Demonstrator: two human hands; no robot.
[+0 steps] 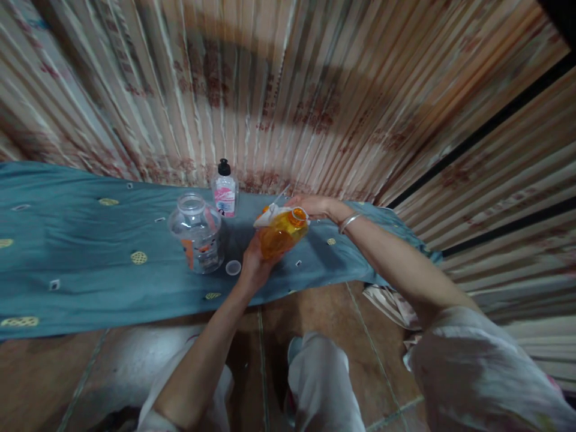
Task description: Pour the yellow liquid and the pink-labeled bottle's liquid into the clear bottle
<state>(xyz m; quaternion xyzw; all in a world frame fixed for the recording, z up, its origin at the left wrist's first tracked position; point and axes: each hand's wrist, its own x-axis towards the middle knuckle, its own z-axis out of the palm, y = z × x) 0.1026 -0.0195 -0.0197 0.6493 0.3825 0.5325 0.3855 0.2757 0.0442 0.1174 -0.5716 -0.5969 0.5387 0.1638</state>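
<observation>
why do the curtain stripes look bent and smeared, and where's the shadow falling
Head view: wide-lens distortion bows the curtain stripes outward, and motion blur smears them. A broad dark shadow crosses the curtain's upper middle. The orange bottle in the left hand stays fairly sharp, and the right hand is slightly soft.

A teal cloth [90,264] with small yellow round patterns covers a low surface. On it stands a clear glass jar [197,233] with an orange label, open at the top. Just beside the jar, on its right, a small clear lid [233,267] lies flat on the cloth. Behind the jar stands a small bottle [225,189] with a black cap and a pink label. A striped curtain [288,96] with faded red flowers hangs behind. The floor [315,312] has brown tiles.
</observation>
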